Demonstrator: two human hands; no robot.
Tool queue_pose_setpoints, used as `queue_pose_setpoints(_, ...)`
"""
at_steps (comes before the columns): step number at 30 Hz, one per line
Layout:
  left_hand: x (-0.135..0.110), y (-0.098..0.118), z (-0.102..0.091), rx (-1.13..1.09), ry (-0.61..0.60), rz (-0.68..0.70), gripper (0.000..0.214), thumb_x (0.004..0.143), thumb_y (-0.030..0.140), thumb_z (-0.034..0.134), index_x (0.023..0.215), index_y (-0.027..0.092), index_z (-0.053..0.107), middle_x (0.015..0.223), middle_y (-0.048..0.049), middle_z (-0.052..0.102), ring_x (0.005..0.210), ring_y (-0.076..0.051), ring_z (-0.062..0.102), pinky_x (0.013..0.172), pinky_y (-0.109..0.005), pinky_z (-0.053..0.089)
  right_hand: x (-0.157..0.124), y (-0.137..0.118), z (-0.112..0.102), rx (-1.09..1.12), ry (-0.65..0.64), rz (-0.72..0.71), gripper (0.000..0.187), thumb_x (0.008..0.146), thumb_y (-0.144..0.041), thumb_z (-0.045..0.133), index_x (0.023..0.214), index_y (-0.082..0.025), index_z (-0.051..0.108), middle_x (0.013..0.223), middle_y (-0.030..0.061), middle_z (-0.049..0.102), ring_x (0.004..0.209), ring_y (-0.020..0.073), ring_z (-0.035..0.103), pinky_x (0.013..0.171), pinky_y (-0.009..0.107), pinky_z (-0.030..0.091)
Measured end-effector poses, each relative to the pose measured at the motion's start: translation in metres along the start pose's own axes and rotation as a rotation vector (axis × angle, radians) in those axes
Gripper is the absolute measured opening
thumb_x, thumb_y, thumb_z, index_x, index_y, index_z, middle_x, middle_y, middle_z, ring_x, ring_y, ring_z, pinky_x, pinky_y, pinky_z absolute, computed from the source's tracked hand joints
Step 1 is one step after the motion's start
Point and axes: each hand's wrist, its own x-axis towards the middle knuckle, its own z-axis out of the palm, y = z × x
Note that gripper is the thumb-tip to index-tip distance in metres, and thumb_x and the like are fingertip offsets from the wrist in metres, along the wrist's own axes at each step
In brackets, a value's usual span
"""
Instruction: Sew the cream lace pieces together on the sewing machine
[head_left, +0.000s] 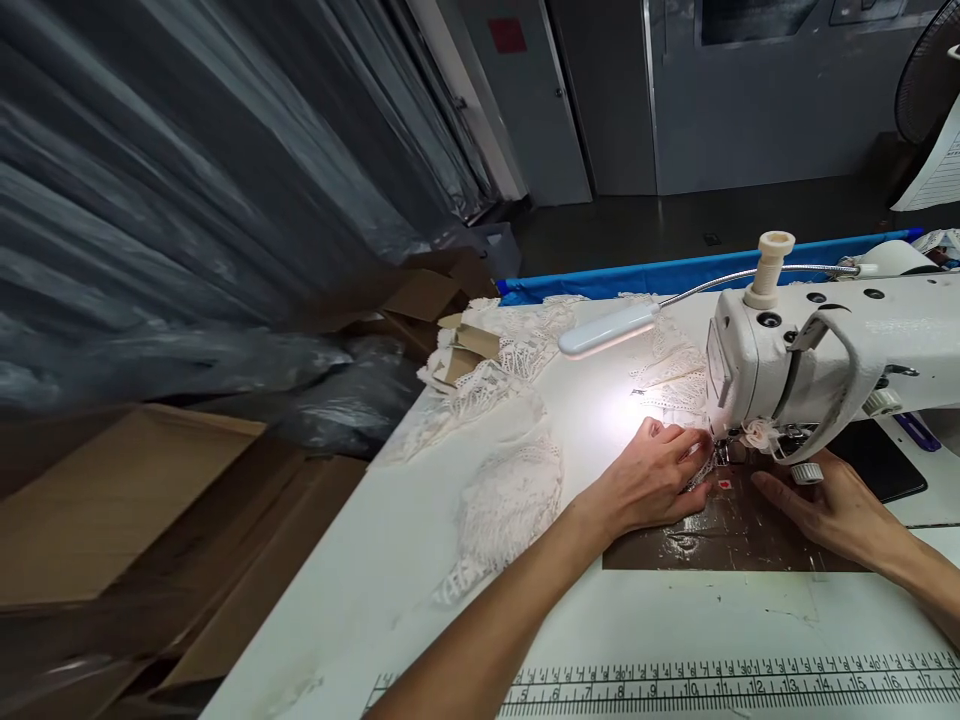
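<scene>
My left hand (660,475) is closed, its fingers bent and pinching the edge of white lace (701,472) just left of the presser foot (724,453). The white sewing machine (757,350) stands over this spot. On the machine's other side my right hand (844,510) rests low on the brown plate (675,550), thumb stretched out toward the foot. Its other fingers are partly hidden behind the machine's guard, and I see nothing held there. More lace trim (514,500) lies left of my left forearm.
A lit lamp (609,330) on a bendy neck hangs over the table (337,590). A ruler strip (675,685) runs along the front edge. A black phone (877,460) lies behind my right hand. Cardboard boxes (120,500) stand on the left.
</scene>
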Motion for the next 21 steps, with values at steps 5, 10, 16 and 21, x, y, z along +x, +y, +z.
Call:
queue_pose_setpoints(5, 0.002, -0.001, -0.002, -0.034, -0.016, -0.039, 0.038, 0.094, 0.039, 0.036, 0.098, 0.012, 0.063, 0.087, -0.0086, 0.06, 0.073, -0.019, 0.054, 0.064, -0.036, 0.04, -0.004, 0.007, -0.001, 0.126, -0.04, 0.133, 0.036, 0.077, -0.05, 0.051, 0.096, -0.019, 0.058, 0.069, 0.0037, 0.061, 0.053, 0.0186, 0.057, 0.046, 0.029, 0.045)
queue_pose_setpoints(10, 0.001, -0.004, -0.001, -0.117, -0.031, -0.042, 0.035, 0.093, 0.038, 0.039, 0.101, 0.013, 0.062, 0.094, -0.0095, 0.063, 0.082, -0.021, 0.058, 0.078, -0.041, 0.043, -0.002, 0.02, 0.003, 0.245, -0.057, 0.231, 0.049, 0.076, -0.048, 0.052, 0.113, -0.017, 0.055, 0.075, 0.0051, 0.064, 0.065, 0.0223, 0.065, 0.051, 0.029, 0.049)
queue_pose_setpoints(16, 0.001, -0.001, -0.006, -0.147, -0.1, -0.135, 0.036, 0.092, 0.042, 0.042, 0.107, 0.014, 0.058, 0.099, -0.0102, 0.064, 0.099, -0.026, 0.058, 0.088, -0.045, 0.042, 0.001, 0.025, 0.006, 0.455, -0.02, 0.245, 0.041, 0.074, -0.041, 0.059, 0.107, -0.017, 0.057, 0.072, 0.0035, 0.064, 0.067, 0.022, 0.066, 0.061, 0.032, 0.056)
queue_pose_setpoints(21, -0.002, 0.013, -0.018, -0.088, -0.135, -0.262, 0.034, 0.095, 0.043, 0.038, 0.102, 0.015, 0.056, 0.108, -0.013, 0.059, 0.102, -0.027, 0.057, 0.082, -0.043, 0.045, 0.0, 0.023, 0.008, 0.54, -0.01, 0.227, 0.045, 0.073, -0.042, 0.062, 0.11, -0.016, 0.057, 0.07, 0.003, 0.065, 0.07, 0.0224, 0.066, 0.071, 0.035, 0.058)
